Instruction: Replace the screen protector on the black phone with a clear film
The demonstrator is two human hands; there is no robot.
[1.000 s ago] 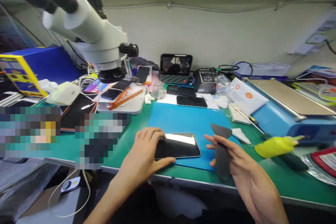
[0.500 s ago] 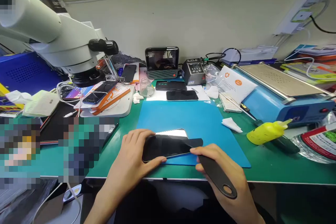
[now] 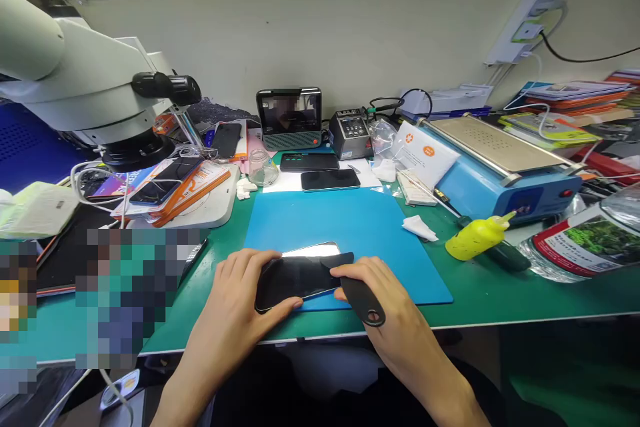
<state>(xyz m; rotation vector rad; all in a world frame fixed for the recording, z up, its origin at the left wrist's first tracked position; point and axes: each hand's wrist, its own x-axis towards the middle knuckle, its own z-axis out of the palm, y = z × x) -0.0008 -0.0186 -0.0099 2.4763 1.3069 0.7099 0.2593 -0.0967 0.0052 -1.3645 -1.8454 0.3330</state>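
Observation:
A black smartphone (image 3: 293,275) lies screen up at the near edge of a blue work mat (image 3: 345,227). My left hand (image 3: 240,293) grips the phone's left end, fingers curled over its top edge and thumb along the near edge. My right hand (image 3: 380,290) is closed on a black flat scraper tool (image 3: 357,287), whose blade end rests on the phone's right side and whose handle with a hole points toward me.
A microscope (image 3: 95,93) stands at the left over a white base with phones and orange packs. Two dark phones (image 3: 330,179) lie behind the mat. To the right are a blue heating machine (image 3: 500,173), a yellow squeeze bottle (image 3: 475,237), a white tissue (image 3: 419,228) and a plastic bottle (image 3: 585,240).
My right hand brought the scraper down from the air onto the phone's right side and slid it leftward. My left hand stayed on the phone. The view tilted down and shifted right.

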